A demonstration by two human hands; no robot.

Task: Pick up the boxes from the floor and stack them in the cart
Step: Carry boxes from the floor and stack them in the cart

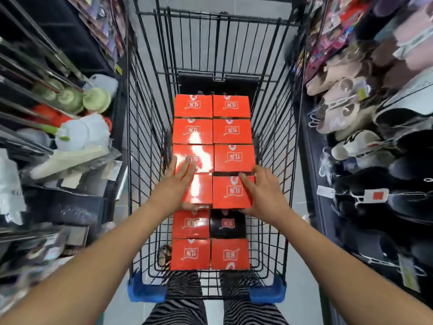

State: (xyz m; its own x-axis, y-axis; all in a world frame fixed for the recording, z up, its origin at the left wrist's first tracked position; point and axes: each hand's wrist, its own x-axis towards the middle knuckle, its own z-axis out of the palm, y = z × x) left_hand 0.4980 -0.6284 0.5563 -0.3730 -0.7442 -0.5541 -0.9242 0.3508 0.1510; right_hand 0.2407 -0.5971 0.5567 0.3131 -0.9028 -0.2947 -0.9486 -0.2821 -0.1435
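Several red boxes with white labels lie in two columns inside the black wire cart (pixel 145 127). One red box (pixel 230 192) on the upper layer, right column, sits between the fingers and thumb of my right hand (pixel 262 191), which grips its right side. My left hand (pixel 177 181) lies flat, fingers apart, on the neighbouring red box (pixel 199 188) in the left column. Lower boxes show nearer me, among them a dark box (pixel 227 225) and two red ones (pixel 191 254) at the cart's near end.
The cart stands in a narrow aisle. Shelves on the left (pixel 58 141) hold packaged household goods; racks on the right (pixel 365 127) hold slippers. Blue corner bumpers (pixel 140 287) mark the cart's near end, above my striped trouser legs (pixel 180 310).
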